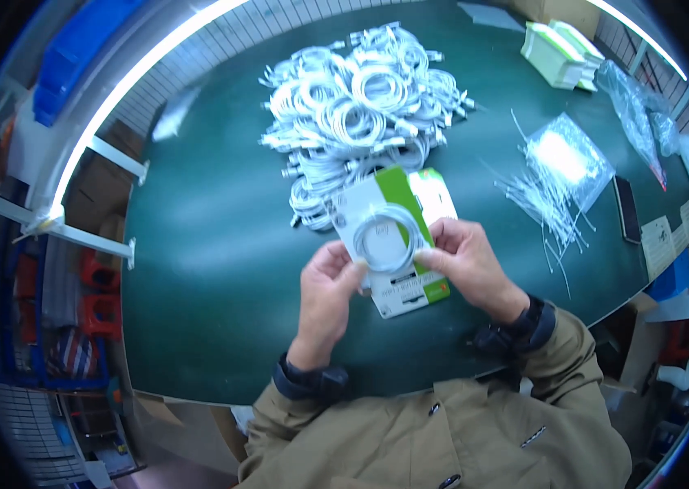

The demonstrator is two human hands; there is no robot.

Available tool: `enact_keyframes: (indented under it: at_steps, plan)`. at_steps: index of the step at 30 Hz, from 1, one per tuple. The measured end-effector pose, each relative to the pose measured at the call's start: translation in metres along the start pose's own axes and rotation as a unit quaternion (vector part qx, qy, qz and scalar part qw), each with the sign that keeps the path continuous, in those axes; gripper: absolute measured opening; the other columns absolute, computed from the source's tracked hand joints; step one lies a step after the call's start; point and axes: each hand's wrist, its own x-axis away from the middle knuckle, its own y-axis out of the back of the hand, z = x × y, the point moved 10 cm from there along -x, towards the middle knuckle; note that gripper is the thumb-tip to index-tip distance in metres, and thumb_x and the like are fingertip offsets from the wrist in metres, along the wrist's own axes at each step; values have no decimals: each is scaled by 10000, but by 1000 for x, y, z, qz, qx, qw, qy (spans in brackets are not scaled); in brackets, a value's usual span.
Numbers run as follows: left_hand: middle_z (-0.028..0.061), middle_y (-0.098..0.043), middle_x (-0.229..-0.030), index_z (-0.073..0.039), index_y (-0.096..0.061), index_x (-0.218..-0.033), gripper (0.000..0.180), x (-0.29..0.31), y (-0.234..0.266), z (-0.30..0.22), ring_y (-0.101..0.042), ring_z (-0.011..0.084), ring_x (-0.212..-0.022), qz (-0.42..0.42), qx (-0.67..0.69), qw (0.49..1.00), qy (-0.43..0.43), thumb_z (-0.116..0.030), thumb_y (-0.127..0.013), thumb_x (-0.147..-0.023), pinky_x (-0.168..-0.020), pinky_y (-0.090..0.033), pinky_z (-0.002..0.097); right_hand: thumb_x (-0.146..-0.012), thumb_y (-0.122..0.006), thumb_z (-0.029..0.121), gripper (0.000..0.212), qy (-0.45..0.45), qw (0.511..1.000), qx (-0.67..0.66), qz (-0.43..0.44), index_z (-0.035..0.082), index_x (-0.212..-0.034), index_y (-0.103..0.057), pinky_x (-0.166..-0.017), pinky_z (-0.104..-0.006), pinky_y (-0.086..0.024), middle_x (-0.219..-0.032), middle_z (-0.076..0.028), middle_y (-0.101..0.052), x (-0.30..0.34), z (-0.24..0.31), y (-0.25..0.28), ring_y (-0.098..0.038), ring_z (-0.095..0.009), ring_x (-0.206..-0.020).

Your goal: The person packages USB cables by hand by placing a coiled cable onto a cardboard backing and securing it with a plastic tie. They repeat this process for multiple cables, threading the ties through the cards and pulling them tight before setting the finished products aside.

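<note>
Between my hands is a white and green packaging card (pixel 403 300), tilted slightly. A coiled white cable (pixel 393 265) lies against its front. My left hand (pixel 324 297) pinches the card's left edge, thumb at the coil's lower left. On the other side, my right hand (pixel 479 267) grips the right edge, its thumb pressing by the coil's lower right. The fingers behind the card are hidden. Just beyond it a second white and green card (pixel 434 196) shows in part; I cannot tell whether it is held or lying down.
A big heap of coiled white cables (pixel 353 102) covers the far middle of the green table (pixel 222 310). To the right lie loose white cable ties (pixel 548 208), a clear plastic bag (pixel 569 159) and a dark phone-like slab (pixel 627 209). Folded green-white cards (pixel 558 57) stand far right.
</note>
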Motion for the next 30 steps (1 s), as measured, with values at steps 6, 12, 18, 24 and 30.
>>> enact_keyframes:
  at_steps: [6,12,18,24,30]
  plan:
    - [91,-689,-1137,31,-587,-1270,364,20,-22,-30,-669,130,-974,43,-32,997,-54,13,-686,-920,-854,-558,288,-921,-734,48,142,1,999,-25,23,0,-1024,-651,-753,-223,-549,-936,-24,-702,5,10,-14,-661,-65,-841]
    - [117,-675,-1204,28,-554,-1315,401,-1,77,-59,-679,166,-1040,-75,25,991,-111,-68,-701,-954,-928,-562,338,-927,-713,41,122,-33,999,9,43,4,-1029,-655,-726,-235,-563,-917,-30,-694,2,15,-19,-666,-70,-821]
    - [189,-610,-1304,53,-437,-1428,530,-33,181,-76,-675,240,-1077,-204,46,976,-63,-223,-635,-1022,-926,-580,355,-933,-691,37,94,-26,998,31,53,-7,-1012,-664,-721,-246,-569,-902,-38,-682,0,5,-18,-649,-79,-803]
    - [219,-561,-1351,65,-367,-1481,633,-41,152,-51,-677,259,-1034,-180,-100,978,16,-267,-647,-1021,-872,-597,346,-937,-682,35,78,-18,997,28,74,-23,-987,-669,-726,-250,-573,-902,-42,-677,0,0,-22,-630,-84,-797]
    - [150,-652,-1216,51,-537,-1370,466,-90,77,-99,-673,190,-1004,-80,-260,960,-65,-154,-689,-979,-790,-584,297,-935,-681,33,64,-13,997,27,67,-18,-972,-673,-715,-251,-571,-890,-38,-674,0,0,-22,-630,-83,-794]
